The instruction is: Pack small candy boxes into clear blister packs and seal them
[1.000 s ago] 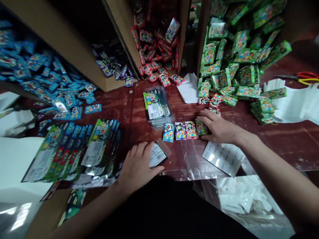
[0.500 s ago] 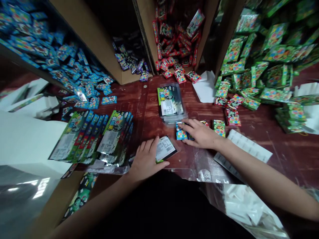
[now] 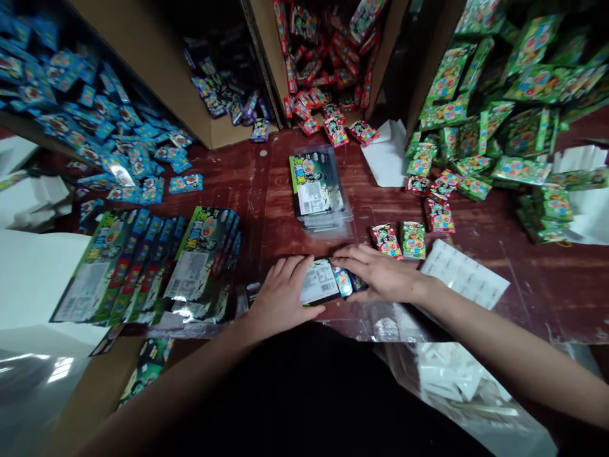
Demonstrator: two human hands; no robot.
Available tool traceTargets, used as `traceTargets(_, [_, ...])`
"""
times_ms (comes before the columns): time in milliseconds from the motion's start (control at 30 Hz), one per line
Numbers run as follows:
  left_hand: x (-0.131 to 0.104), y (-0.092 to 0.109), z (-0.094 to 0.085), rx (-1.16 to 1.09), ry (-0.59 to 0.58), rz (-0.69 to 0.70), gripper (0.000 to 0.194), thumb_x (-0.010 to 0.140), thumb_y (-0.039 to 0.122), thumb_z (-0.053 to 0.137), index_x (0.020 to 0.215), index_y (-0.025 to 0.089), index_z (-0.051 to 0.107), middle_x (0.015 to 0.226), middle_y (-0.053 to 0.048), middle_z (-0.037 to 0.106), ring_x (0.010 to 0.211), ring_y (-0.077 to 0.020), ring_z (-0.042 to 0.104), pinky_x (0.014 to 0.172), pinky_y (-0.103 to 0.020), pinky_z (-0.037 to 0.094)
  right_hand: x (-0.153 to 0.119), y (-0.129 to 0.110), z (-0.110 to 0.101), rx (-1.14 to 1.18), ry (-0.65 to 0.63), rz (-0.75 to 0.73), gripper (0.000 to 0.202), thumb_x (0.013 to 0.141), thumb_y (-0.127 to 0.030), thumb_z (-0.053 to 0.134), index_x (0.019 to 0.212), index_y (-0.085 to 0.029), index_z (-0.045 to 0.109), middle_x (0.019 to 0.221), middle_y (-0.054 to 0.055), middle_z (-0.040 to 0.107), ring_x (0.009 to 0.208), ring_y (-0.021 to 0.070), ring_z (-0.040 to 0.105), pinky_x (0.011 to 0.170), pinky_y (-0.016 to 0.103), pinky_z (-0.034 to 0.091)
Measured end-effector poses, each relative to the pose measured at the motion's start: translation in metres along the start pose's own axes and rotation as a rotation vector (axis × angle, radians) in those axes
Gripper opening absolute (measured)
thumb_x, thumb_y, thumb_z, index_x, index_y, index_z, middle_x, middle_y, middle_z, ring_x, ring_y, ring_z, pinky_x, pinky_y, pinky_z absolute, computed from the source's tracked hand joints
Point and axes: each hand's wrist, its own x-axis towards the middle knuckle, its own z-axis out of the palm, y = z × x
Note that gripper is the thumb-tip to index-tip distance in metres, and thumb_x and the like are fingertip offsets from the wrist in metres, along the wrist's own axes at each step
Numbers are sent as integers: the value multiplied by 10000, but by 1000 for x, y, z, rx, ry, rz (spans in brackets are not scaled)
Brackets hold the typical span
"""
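Head: blue box [image 3: 343,282] now at pouch [image 3: 318,283]

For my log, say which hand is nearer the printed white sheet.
Right. The right hand is just left of the sheet, at a blue packet; the left hand is farther left, on the labelled pouch.

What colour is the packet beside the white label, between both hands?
Mostly blue; the packet shows best in the head view.
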Motion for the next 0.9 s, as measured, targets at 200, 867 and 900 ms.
traceTargets(200, [7,-4,2,-19,-7,7,960,669,460,837,1483,214,392,1416,-115,478,1261,-337,458,1104,-492,394,-20,7,-20,-119,29,134,1115,753,-642,763,1603,-166,220,1612,210,326,1506,395,264,1227,659,156])
traceTargets(867, [28,-5,6,-15,90,18,902,688,494,822,1450,211,429,1342,-120,502,1194,-340,470,1071,-507,394,-31,-7,-14,-174,206,287,641,827,-488,715,1364,-194,524,1312,129,636,1245,349,566,1201,725,-53])
traceTargets(900, [30,-7,4,-21,87,19,906,683,493,826,1450,215,431,1341,-118,501,1198,-340,468,1078,-508,391,-33,-7,-13,-138,169,245,641,820,-485,722,1361,-202,526,1313,121,639,1252,342,564,1204,718,-58])
